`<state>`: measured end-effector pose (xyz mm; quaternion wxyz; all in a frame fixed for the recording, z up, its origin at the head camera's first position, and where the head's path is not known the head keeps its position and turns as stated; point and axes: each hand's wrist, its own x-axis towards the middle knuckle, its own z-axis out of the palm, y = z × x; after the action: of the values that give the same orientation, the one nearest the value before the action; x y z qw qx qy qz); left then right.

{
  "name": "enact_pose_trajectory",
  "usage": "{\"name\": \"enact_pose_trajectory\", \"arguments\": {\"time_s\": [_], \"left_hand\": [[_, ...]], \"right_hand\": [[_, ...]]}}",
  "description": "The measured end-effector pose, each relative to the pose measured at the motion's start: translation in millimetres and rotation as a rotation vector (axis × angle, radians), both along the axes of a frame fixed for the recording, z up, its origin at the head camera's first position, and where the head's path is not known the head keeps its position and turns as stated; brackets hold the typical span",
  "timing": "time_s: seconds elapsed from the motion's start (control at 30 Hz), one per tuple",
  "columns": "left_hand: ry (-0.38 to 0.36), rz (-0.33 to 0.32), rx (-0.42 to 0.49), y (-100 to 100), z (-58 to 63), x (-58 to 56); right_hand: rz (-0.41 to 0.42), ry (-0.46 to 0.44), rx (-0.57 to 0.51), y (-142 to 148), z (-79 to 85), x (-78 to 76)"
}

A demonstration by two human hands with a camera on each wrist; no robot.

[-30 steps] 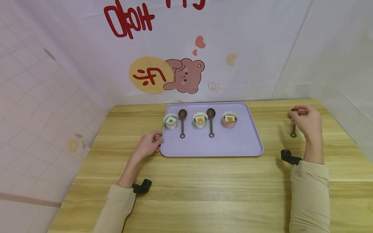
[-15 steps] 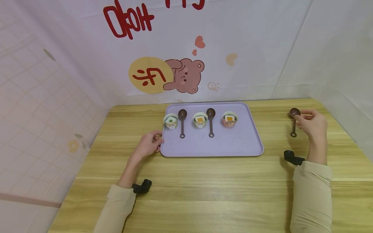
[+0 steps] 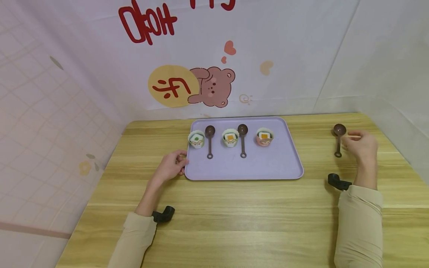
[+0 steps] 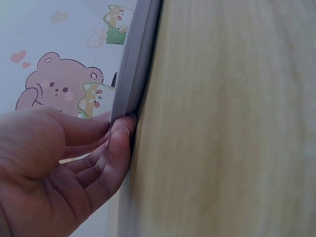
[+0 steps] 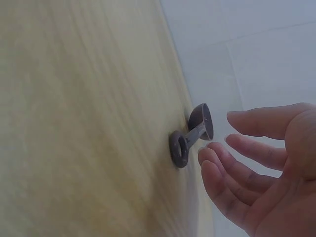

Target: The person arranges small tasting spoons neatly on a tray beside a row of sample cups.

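At the left edge of the lilac tray (image 3: 214, 167), my left hand (image 3: 169, 165) pinches the rim between thumb and fingers. The left wrist view shows that grip close up, the thumb on one side of the tray wall (image 4: 129, 84) and fingers on the other. Over on the right, a brown measuring spoon (image 3: 339, 130) lies on the table, bowl away from me. My right hand (image 3: 363, 146) hovers just right of its handle, fingers loosely bent and holding nothing. The right wrist view shows a small gap between the fingertips (image 5: 210, 170) and the spoon (image 5: 200, 121).
Two more brown measuring spoons (image 3: 210, 143) (image 3: 242, 141) lie on the tray, between three small paper cups (image 3: 196, 144) (image 3: 230, 143) (image 3: 264, 142) with sushi-like pieces inside. A printed cloth (image 3: 285, 89) backs the wooden table (image 3: 248, 223).
My right hand has let go of the measuring spoon's bowl and drawn back to the right and slightly toward me. The spoon stays on the table. The left hand has not moved.
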<state>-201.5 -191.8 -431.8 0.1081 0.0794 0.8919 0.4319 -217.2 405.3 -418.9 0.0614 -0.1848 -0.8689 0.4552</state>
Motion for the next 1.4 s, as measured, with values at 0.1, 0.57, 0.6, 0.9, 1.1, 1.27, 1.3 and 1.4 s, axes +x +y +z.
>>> {"name": "enact_pose_trajectory", "arguments": {"time_s": [0.1,0.57,0.6,0.9,1.1,1.27,1.3,1.4], "left_hand": [[0.001,0.001,-0.002,0,0.4,0.1],[0.006,-0.011,0.002,0,1.4,-0.3],[0.004,-0.011,0.003,0,1.3,-0.3],[0.000,-0.007,0.002,0,0.9,-0.3],[0.002,-0.007,-0.001,0,0.9,-0.5],[0.003,-0.007,0.000,0,0.8,-0.6],[0.003,-0.007,0.002,0,0.7,-0.6],[-0.002,-0.003,0.004,0,0.4,-0.5]], "right_hand": [[0.016,-0.007,-0.056,2,-2.7,-1.6],[0.011,-0.045,0.045,0,-10.4,-2.1],[0.013,-0.046,0.052,-1,-10.8,-2.0],[0.029,-0.096,0.092,-1,-11.2,-1.3],[0.031,-0.081,0.072,-1,-12.7,-2.1],[0.039,-0.082,0.082,1,-13.6,-3.0],[0.042,-0.086,0.087,1,-13.6,-3.1],[0.045,-0.096,0.093,2,-13.2,-2.7]]}}
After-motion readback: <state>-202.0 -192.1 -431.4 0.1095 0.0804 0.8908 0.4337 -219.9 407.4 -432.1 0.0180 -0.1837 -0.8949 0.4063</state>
